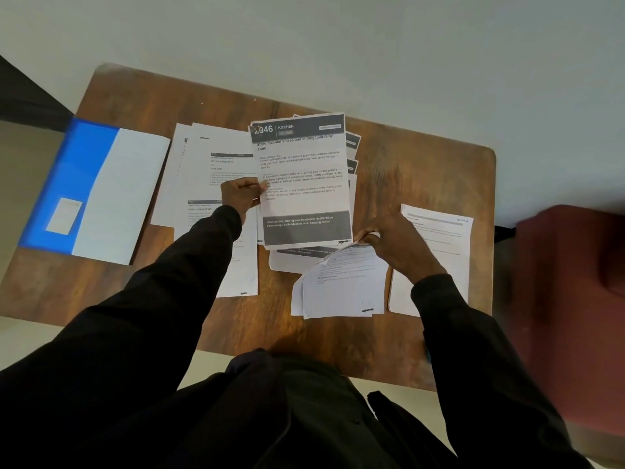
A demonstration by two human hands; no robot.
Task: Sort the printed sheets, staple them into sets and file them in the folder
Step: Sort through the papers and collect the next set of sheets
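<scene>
My left hand [241, 194] pinches the left edge of a stack of printed sheets headed "KITCHEN" [302, 181], held above the table's middle. My right hand [392, 245] grips the stack's bottom right corner and also holds a few curled sheets [341, 286] hanging below it. More printed sheets [209, 170] lie spread on the table to the left, and another pile [439, 245] lies at the right. An open blue folder [91, 191] with a white inner page lies at the table's left end. No stapler shows.
The brown wooden table [422, 164] has rounded corners and stands on a pale floor. A dark red seat [575, 282] stands close to its right side. My dark sleeves cover the near edge.
</scene>
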